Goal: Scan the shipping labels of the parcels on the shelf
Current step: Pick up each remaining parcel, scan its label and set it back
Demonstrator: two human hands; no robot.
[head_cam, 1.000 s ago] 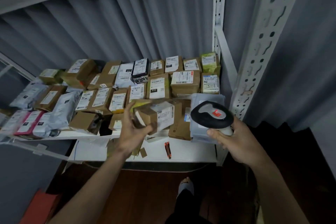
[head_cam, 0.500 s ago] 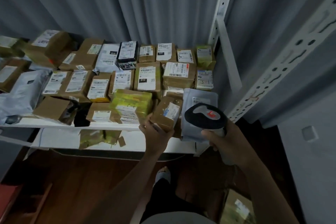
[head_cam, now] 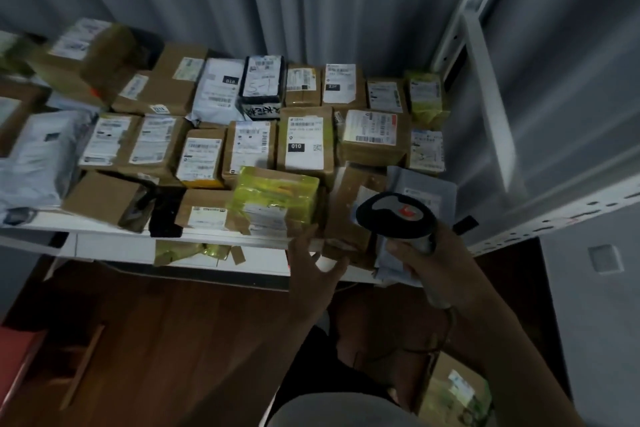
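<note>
Several labelled cardboard parcels cover the white shelf. At its front stand a yellow-taped parcel and a brown box with its label partly behind the scanner. My right hand grips the handle of a black and grey barcode scanner, whose head sits over the brown box and a grey mailer bag. My left hand hovers just below the shelf's front edge, fingers spread and holding nothing.
A white perforated upright and a slanted brace frame the shelf's right side. Grey curtain hangs behind. A lower shelf board holds scraps of tape. One more parcel lies on the dark wooden floor at lower right.
My left hand has let go of the small brown box, which now rests at the shelf front, and has drawn back with fingers spread. The scanner stays over the right-hand parcels.
</note>
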